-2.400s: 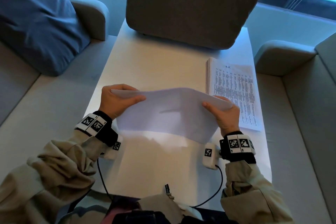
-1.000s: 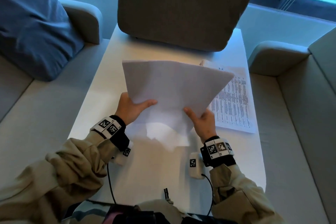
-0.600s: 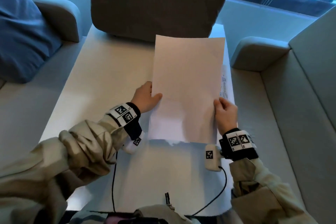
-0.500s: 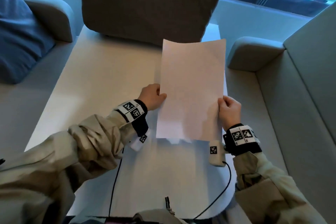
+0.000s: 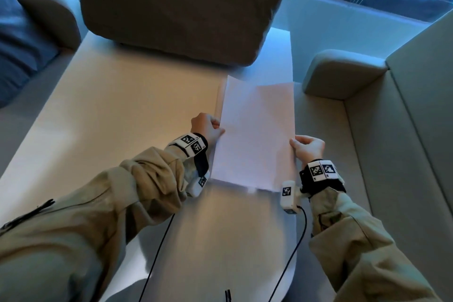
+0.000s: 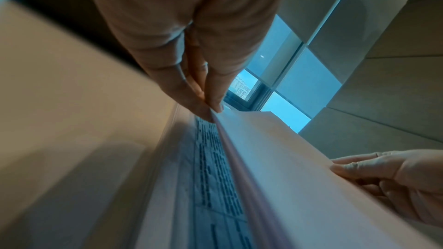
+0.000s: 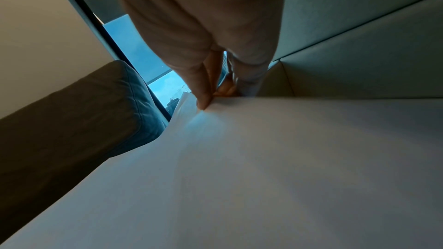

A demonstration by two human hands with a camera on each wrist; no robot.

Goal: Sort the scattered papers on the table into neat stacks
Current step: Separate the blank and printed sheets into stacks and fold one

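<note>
L hand [image 5: 207,127] pinched the left long edge of a blank white sheet of paper [image 5: 255,135], thumb on top & fingers curled under; in the left wrist view its fingertips [image 6: 210,101] were pressed together on that edge. R hand [image 5: 307,148] pinched the opposite long edge near the lower corner, thumb on top, rest of fingers curled beneath; right wrist view showed thumb & forefinger closed on the paper's edge [image 7: 203,101]. Sheet was held lengthwise away from the person, low over the right side of the pale rectangular table [image 5: 122,110]. Directly beneath it lay a stack of printed white pages [image 6: 215,168], text columns visible in the left wrist view; only a thin strip of the stack's left edge showed in the head view. Whether the sheet touched the stack: can't tell. A large brown-grey cushion [image 5: 181,7] sat at the table's far end. Grey sofa armrest [image 5: 343,73] just right of the table.
</note>
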